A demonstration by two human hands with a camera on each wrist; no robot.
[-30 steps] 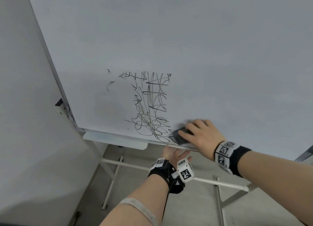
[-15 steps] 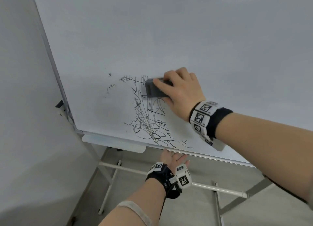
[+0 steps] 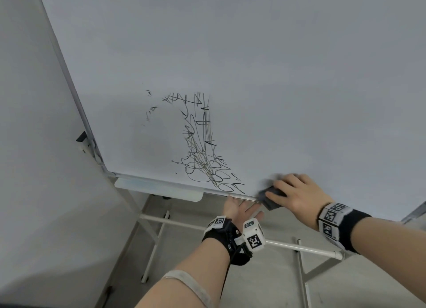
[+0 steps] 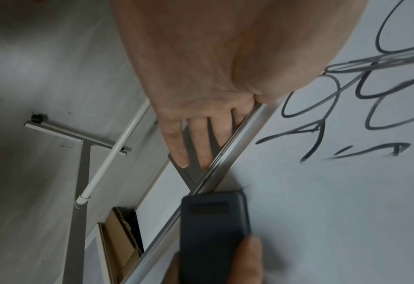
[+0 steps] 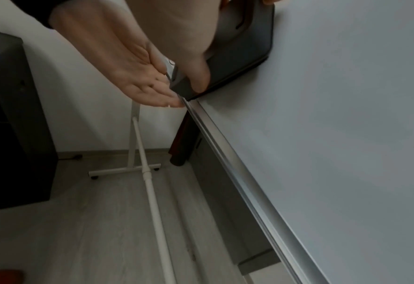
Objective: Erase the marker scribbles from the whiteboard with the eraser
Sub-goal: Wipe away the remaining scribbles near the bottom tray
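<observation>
White wall (image 3: 30, 146): seen at far left, beside the board's metal frame.

Whiteboard (image 3: 253, 54): mounted on a wheeled stand (image 3: 299, 246); a pale tray (image 3: 159, 190) is fixed under its lower left edge.

Marker scribbles (image 3: 202, 150): black lines and loops, left of centre, reaching down almost to the bottom frame; a few faint flecks are left further to the left.

Left hand (image 3: 239, 209): held palm up below the board's bottom rail, forearm raised from below; fingers (image 4: 176, 146) are extended straight and close together, tips at the rail, nothing gripped.

Eraser (image 3: 269, 198): dark grey block, laid against the board at its bottom edge, right of the scribbles, partly overlapping the rail.

Right hand (image 3: 297, 193): laid over the eraser from the right, wrist band with printed markers visible; fingers are curled over the top of the block, the thumb (image 5: 198, 76) pressed on its lower side, so the eraser is clamped.
</observation>
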